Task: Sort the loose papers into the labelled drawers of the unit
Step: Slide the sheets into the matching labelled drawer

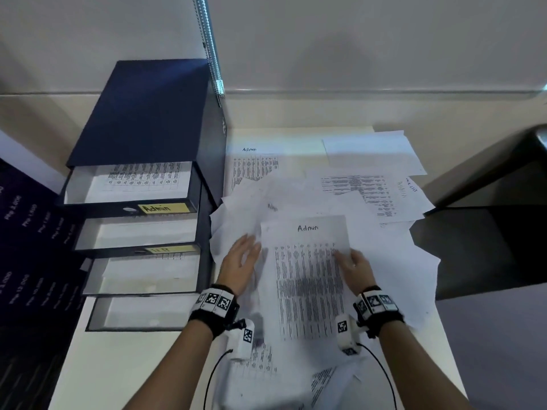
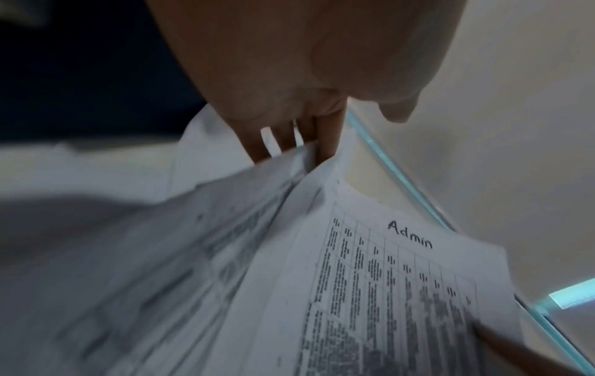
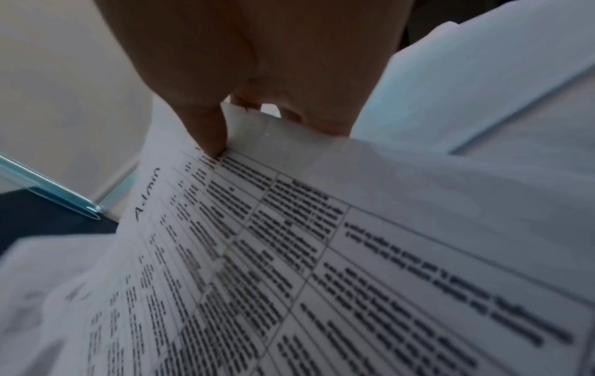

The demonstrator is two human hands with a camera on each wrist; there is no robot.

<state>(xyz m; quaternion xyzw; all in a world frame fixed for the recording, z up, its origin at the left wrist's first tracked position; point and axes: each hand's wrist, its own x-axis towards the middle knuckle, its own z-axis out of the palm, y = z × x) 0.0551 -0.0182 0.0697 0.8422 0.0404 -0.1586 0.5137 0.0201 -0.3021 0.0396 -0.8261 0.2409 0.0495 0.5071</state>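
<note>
A printed sheet headed "Admin" (image 1: 307,279) lies tilted on top of the loose paper pile in front of me. My right hand (image 1: 353,269) pinches its right edge, with the thumb (image 3: 209,127) on the print and the other fingers underneath. My left hand (image 1: 241,261) lies with straight fingers (image 2: 328,137) on the papers just left of that sheet, the tips slipping between sheets. The dark blue drawer unit (image 1: 148,113) stands at the left with its drawers pulled out. The top drawer, labelled Admin (image 1: 164,208), holds a printed sheet. The second drawer's yellow label (image 1: 168,249) is blurred.
More sheets cover the white table (image 1: 118,365): another Admin page (image 1: 254,167) beside the unit and blank and printed ones at the back right (image 1: 370,152). A black surface (image 1: 488,247) borders the table's right side. A dark printed board (image 1: 26,247) leans at the left.
</note>
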